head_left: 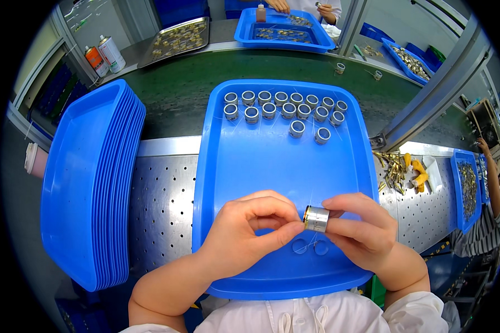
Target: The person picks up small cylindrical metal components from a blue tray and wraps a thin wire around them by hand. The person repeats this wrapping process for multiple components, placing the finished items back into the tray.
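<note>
In the head view, the person holds a small metal cylinder (pixel 316 218) between both hands over the near end of a blue tray (pixel 228 183). The right hand (pixel 360 230) grasps the cylinder with thumb and fingertips closed around its shiny body, while the left hand (pixel 249 230) pinches at its brass-coloured end with thumb and forefinger, the other fingers curled. Fine threads or wires seem to trail from the piece down to the tray, though they are too thin to follow. The step in hand looks like fitting or checking the end of this one piece before it joins the others; the next move would likely call for a steady pinch, keeping the thin strands untangled, and a clear path up the tray. At the far end of the tray stand two rows of like metal rings (pixel 283 105), upright and close together, with two more just below them, well apart from the hands. The open middle of the tray lies between them, so nothing stands in the way there. To the left rests a stack of blue trays (pixel 89 183), tilted on the perforated metal bench (pixel 161 205). Beyond is a dark green belt (pixel 178 94), two spray cans (pixel 103 55), a metal pan of brass parts (pixel 178 36), and another blue tray where another person's hands (pixel 278 5) work. A heap of brass parts (pixel 391 169) lies to the right.
</note>
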A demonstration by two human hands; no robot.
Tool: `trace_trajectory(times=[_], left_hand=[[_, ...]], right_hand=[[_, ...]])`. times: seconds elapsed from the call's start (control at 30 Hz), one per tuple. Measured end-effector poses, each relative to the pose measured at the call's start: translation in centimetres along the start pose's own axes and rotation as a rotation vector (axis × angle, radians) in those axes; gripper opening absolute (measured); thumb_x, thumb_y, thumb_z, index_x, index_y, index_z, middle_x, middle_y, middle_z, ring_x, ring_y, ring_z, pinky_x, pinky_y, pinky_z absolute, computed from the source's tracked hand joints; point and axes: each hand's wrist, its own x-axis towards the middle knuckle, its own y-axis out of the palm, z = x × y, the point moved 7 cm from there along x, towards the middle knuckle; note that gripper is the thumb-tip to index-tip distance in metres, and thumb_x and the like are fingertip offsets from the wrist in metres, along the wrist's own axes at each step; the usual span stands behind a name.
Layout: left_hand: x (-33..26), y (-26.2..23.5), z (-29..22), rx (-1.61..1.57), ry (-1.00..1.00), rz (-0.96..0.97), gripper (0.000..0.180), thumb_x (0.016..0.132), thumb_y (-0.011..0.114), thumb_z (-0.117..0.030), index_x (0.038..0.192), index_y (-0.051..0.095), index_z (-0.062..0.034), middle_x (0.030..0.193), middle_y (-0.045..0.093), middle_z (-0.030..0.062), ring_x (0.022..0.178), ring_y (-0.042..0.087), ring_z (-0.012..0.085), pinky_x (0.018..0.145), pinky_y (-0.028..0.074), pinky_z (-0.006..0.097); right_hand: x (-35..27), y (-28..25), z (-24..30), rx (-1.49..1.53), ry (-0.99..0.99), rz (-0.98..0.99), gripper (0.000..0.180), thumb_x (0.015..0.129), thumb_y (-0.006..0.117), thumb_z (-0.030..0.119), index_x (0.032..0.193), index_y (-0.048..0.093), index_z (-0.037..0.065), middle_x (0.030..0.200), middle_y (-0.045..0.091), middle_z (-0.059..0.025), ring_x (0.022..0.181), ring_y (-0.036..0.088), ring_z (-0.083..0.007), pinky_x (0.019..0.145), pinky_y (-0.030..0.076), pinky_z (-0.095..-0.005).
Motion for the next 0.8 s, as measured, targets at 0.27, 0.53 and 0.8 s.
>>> trace_trajectory(times=[0.27, 0.53, 0.8], left_hand=[[0.1, 0.1, 0.0, 0.063, -0.001, 0.013, 0.008, 0.081, 0.065, 0.001, 0.088, 0.063, 0.0038, 0.093, 0.058, 0.0073, 0.083, 0.06, 0.0123, 0.077, 0.054, 0.024], [-0.1, 0.4, -0.2, 0.021, -0.009, 0.022, 0.01, 0.079, 0.064, 0.005, 0.089, 0.062, 0.005, 0.094, 0.058, 0.0093, 0.086, 0.059, 0.0136, 0.08, 0.052, 0.025], [-0.1, 0.5, -0.3, -0.005, 0.015, 0.043, 0.011, 0.079, 0.063, 0.007, 0.09, 0.061, 0.0054, 0.096, 0.058, 0.0105, 0.087, 0.059, 0.0146, 0.081, 0.051, 0.026]], right_hand=[[0.2, 0.4, -0.1, 0.026, 0.046, 0.04, 0.029, 0.061, 0.079, 0.006, 0.086, 0.065, 0.002, 0.096, 0.063, -0.0133, 0.071, 0.062, -0.0222, 0.06, 0.051, -0.029], [-0.3, 0.4, -0.8, 0.179, 0.113, 0.02, 0.026, 0.063, 0.078, -0.001, 0.086, 0.066, 0.001, 0.101, 0.062, -0.0149, 0.071, 0.062, -0.0179, 0.062, 0.052, -0.0268], [-0.5, 0.2, -1.4, 0.285, 0.208, -0.014, 0.023, 0.065, 0.077, -0.003, 0.087, 0.067, 0.0, 0.103, 0.062, -0.0155, 0.078, 0.064, -0.0182, 0.067, 0.053, -0.0273]])
